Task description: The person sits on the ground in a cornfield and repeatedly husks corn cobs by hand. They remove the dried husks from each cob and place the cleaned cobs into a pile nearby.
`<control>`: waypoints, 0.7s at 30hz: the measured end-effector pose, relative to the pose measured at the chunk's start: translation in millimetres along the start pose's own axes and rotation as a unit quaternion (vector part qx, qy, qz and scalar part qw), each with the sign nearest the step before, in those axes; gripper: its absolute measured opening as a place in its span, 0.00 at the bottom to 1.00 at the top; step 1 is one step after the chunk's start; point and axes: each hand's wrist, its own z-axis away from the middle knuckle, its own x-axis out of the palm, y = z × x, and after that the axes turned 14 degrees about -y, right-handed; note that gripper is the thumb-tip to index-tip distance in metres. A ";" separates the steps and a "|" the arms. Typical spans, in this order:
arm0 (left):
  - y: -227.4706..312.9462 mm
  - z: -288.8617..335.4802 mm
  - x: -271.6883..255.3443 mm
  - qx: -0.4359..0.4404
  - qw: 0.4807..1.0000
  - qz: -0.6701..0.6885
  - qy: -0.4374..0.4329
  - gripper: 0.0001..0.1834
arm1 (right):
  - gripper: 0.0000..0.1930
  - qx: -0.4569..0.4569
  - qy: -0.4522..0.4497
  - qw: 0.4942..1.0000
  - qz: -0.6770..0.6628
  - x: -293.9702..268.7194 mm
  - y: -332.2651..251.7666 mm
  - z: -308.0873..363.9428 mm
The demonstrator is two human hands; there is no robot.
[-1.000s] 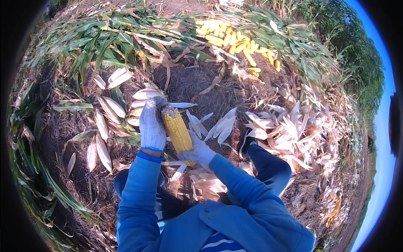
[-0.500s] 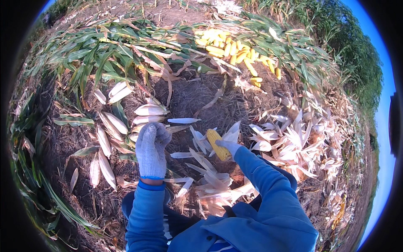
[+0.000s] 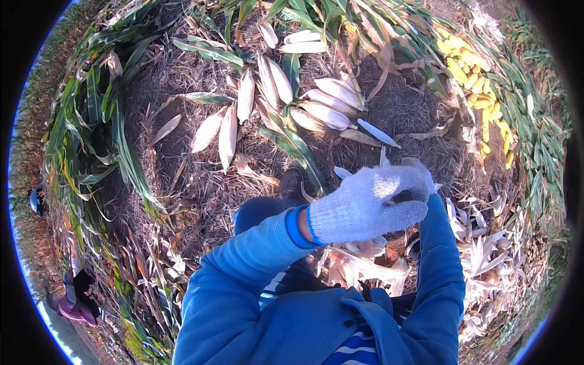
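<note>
Wearing blue jacket (image 3: 286, 322) over dark trousers (image 3: 258, 213). Holding left hand (image 3: 371, 204), white-gloved, out in front, right of centre; left grip curled but spread, with a clear gap between thumb and fingers. Holding right hand (image 3: 422, 167), also gloved, just behind the left and mostly covered by it; can't tell if spread, pressed together or pinching something. Can't tell either about contact between the two. On the ground below the hands, loose pale husks (image 3: 359, 267); bigger husk heap (image 3: 486, 249) off right, past the right forearm. Beyond the hands, one long pale leaf (image 3: 378, 132), then ears in pale husk (image 3: 325, 115) side by side, with more to the left around green leaves. Farthest, upper right: bare yellow cobs (image 3: 480, 100) piled against cut green stalks (image 3: 401, 36), well apart from both hands.
</note>
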 end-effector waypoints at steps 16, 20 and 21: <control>-403.5 312.2 -244.4 -0.689 0.618 -0.215 0.311 0.48 | 0.21 0.224 -0.155 0.962 -0.016 119.3 130.4 37.1; -423.6 294.4 -252.1 -0.738 0.536 -0.225 0.342 0.56 | 0.22 0.227 -0.210 0.945 -0.102 145.6 128.3 30.9; -424.7 290.7 -259.6 -0.744 0.539 -0.185 0.348 0.57 | 0.23 0.238 -0.223 0.937 -0.129 148.5 126.9 30.0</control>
